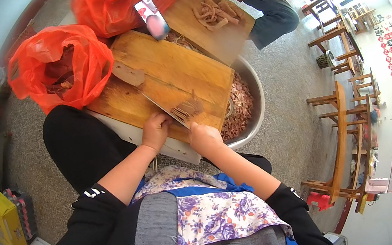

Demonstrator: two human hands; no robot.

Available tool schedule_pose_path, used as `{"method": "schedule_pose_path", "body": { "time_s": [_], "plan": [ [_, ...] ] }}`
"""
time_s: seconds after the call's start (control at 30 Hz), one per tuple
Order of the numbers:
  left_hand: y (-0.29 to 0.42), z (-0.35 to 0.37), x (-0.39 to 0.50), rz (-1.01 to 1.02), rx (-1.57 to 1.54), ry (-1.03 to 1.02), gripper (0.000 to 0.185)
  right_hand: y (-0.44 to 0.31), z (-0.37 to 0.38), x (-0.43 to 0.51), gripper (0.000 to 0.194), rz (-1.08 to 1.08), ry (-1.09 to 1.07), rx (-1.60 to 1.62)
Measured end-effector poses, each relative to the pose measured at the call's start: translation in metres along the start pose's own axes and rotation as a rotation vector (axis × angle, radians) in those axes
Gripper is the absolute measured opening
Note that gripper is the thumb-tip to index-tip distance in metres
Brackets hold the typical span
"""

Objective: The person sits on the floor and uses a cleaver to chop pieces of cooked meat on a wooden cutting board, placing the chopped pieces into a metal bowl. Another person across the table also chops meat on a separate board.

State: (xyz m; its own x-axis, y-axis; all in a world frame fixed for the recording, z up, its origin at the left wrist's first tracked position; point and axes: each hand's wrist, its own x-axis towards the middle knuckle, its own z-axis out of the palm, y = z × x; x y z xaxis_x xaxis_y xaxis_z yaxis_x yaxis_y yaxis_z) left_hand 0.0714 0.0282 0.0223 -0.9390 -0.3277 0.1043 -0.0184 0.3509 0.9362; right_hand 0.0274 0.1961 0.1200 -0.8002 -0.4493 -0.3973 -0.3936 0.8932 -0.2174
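My right hand [205,136] grips the handle end of a knife [162,107], its blade slanting up and left across a wooden cutting board [186,65]. Thin slices of brown cooked meat [192,107] lie against the blade's right side. My left hand [156,130] is curled just left of the blade at the board's near edge; whether its fingers pinch anything is hidden. Farther up the board lies a larger flat piece of brown meat [128,75]. Under the board's right end, a metal basin [259,89] holds chopped meat [239,111].
Orange-red plastic bags [90,46] stand at the left and far side, the nearer holding dark meat [61,73]. A phone [152,18] rests at the board's far edge. Opposite, a person [270,11] sits by another board [184,10] bearing pale strips [214,13]. Wooden benches [337,144] stand right.
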Motion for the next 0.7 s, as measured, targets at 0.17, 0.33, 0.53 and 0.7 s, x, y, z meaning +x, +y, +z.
{"method": "schedule_pose_path", "body": {
  "time_s": [0.17, 0.33, 0.53, 0.7],
  "plan": [
    [0.006, -0.001, 0.002, 0.009, 0.031, 0.014, 0.006, 0.004, -0.032, -0.012, 0.031, -0.029, -0.002, 0.054],
    [0.001, 0.002, 0.0, 0.05, -0.004, 0.016, 0.004, -0.009, -0.058, -0.036, 0.027, 0.041, -0.126, 0.031],
    [-0.003, 0.003, 0.001, -0.002, 0.028, -0.008, 0.004, -0.008, -0.007, -0.008, 0.021, 0.052, -0.065, -0.01],
    [-0.005, 0.001, 0.003, 0.04, 0.009, 0.01, 0.005, 0.003, -0.02, -0.007, 0.03, -0.035, 0.005, 0.103]
  ]
}}
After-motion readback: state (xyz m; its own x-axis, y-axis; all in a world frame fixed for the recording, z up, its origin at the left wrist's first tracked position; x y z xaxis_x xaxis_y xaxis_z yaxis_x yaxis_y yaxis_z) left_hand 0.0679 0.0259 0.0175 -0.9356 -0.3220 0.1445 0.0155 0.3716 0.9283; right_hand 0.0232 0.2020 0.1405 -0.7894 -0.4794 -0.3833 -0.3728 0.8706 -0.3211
